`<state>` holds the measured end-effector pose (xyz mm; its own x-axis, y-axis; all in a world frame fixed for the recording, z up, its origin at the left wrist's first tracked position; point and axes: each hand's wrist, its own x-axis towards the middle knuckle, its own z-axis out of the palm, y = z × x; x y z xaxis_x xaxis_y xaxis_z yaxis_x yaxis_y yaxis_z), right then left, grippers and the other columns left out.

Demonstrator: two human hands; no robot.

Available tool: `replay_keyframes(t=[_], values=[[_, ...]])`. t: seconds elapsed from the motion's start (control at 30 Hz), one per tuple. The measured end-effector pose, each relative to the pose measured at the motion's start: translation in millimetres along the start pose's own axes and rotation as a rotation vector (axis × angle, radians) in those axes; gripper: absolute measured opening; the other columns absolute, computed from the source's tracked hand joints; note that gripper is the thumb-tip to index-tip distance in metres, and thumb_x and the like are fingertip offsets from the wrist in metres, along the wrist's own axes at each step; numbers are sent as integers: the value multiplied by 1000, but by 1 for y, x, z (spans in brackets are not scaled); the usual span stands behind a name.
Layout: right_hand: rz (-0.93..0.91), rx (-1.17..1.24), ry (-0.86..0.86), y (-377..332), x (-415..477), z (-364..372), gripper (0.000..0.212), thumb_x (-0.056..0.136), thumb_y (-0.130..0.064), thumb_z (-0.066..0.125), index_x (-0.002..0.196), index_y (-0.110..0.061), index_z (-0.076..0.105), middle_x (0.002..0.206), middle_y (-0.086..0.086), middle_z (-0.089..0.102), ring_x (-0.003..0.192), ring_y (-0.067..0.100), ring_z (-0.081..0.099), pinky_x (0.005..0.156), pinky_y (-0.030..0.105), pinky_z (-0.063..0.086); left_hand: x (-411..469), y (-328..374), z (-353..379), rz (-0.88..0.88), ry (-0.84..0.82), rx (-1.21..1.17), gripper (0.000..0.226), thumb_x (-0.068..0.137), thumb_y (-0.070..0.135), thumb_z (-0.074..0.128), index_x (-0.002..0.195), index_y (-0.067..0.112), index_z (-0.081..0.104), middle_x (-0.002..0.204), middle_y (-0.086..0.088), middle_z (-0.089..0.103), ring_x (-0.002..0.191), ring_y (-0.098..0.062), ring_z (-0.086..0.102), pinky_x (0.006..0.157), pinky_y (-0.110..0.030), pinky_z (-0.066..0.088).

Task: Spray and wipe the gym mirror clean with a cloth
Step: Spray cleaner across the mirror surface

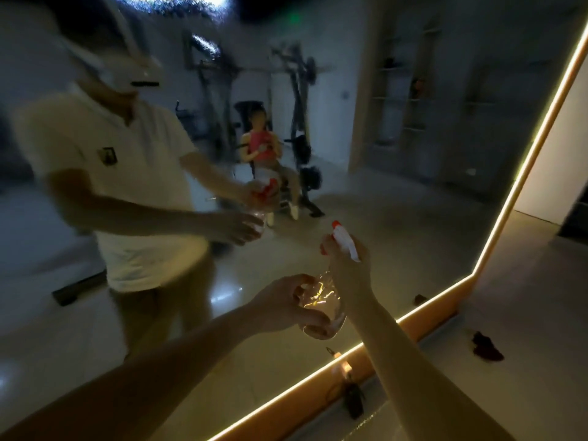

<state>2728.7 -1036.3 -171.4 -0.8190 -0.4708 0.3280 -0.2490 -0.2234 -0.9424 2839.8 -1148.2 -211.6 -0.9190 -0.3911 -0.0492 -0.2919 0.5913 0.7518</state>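
Head view: the person is holding a clear bottle (321,302) at lower centre, its nozzle pointing up-left toward the mirror (413,160). The right hand (348,268) is wrapping the neck under the red-and-white sprayer, fingers curled round it. The left hand (286,302) is cupping the body, fingers curled round it too.

The job looks to be sitting at the spraying step. Neither hand is carrying a cloth, so all the wiping is left. A speckled patch at top centre may be spray or dirt; I cannot tell.

A dark red rag (486,345), perhaps the cloth, is lying on the floor (525,297) at lower right, near the mirror's glowing strip (413,313). The room is dim, and the glass is reflecting a gym rack (296,90) and a seated person (264,144).
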Motion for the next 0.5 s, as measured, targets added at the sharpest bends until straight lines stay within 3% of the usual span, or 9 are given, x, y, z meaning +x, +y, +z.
replay_keyframes(t=[0.1, 0.17, 0.27, 0.4, 0.5], values=[[124, -11, 43, 23, -6, -10, 26, 97, -18, 61, 83, 4, 59, 71, 8, 55, 64, 14, 51, 62, 28, 45, 1, -5, 12, -63, -57, 59, 91, 52, 65, 89, 134, 35, 62, 115, 15, 72, 104, -10, 70, 95, -38, 60], [204, -24, 49, 42, -7, -16, 25, 98, -22, 61, 85, -1, 63, 76, 10, 59, 65, 11, 54, 56, 19, 47, 0, -6, 22, -92, -107, 122, 95, 53, 69, 88, 138, 35, 59, 124, 14, 70, 109, -10, 68, 98, -37, 58], [292, -15, 57, 73, -10, -23, 22, 98, -32, 65, 105, -12, 65, 89, 9, 59, 70, 9, 58, 55, 11, 47, 0, -12, 38, -127, -144, 168, 92, 62, 65, 88, 143, 34, 55, 133, 11, 66, 115, -12, 65, 102, -39, 56], [355, 19, 74, 98, -17, -33, 23, 98, -27, 68, 86, -8, 66, 76, 12, 58, 69, 14, 57, 63, 24, 48, 2, -21, 56, -162, -202, 161, 87, 73, 57, 88, 149, 32, 51, 141, 5, 63, 120, -16, 63, 105, -41, 55], [381, 14, -2, 114, -23, -40, 26, 100, -30, 66, 90, -5, 67, 84, 18, 67, 77, 17, 62, 69, 25, 50, 4, -29, 70, -214, -227, 197, 86, 79, 54, 86, 152, 29, 49, 143, 3, 61, 124, -18, 61, 106, -37, 53]])
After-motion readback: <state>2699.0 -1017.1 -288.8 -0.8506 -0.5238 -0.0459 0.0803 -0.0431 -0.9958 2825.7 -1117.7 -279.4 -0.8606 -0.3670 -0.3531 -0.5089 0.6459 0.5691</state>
